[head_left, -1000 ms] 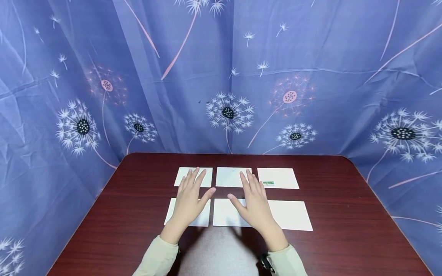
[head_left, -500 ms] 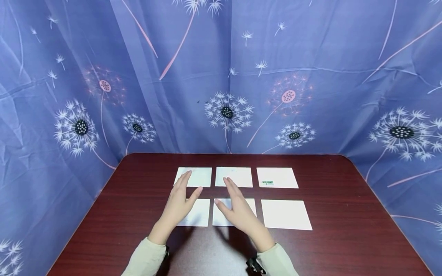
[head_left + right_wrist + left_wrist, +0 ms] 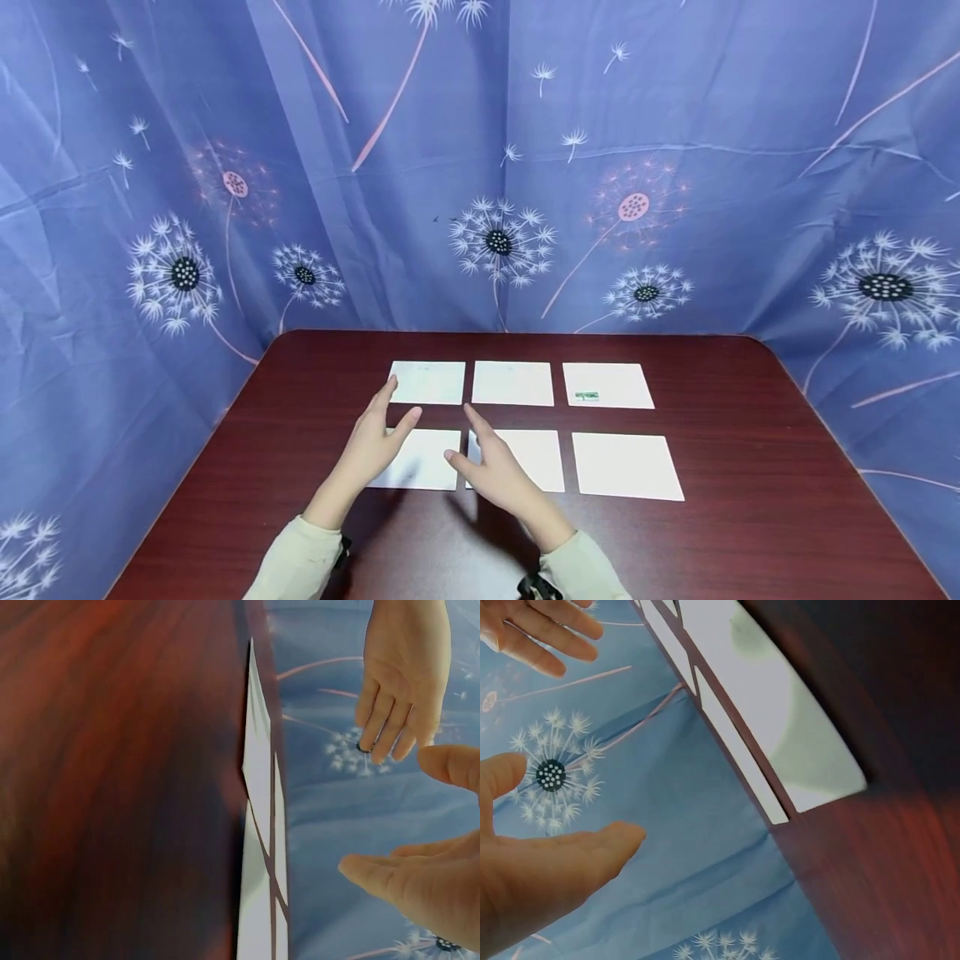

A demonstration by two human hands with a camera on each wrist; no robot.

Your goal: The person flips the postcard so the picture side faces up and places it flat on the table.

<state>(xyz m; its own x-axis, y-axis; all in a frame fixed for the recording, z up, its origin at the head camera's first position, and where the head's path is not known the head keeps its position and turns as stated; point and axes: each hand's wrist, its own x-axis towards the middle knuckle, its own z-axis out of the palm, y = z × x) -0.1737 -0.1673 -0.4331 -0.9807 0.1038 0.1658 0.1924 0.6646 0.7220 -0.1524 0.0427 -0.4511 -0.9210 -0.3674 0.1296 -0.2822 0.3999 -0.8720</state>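
Note:
Several white cards lie flat on the table in two rows. In the head view my left hand hovers by the front left card, fingers straight and thumb apart, holding nothing. My right hand is over the left part of the front middle card, likewise straight-fingered and without anything in it. Behind are the back left card, the back middle card and the back right card, which bears a small green picture. The left wrist view shows my left hand raised above the tabletop.
The dark red wooden table has rounded far corners. A blue curtain with dandelion prints hangs around its back and sides. The front right card lies apart from both hands.
Both hands have moved left and toward the body, from over the two rows to the front row. The cards have kept their places on the table.

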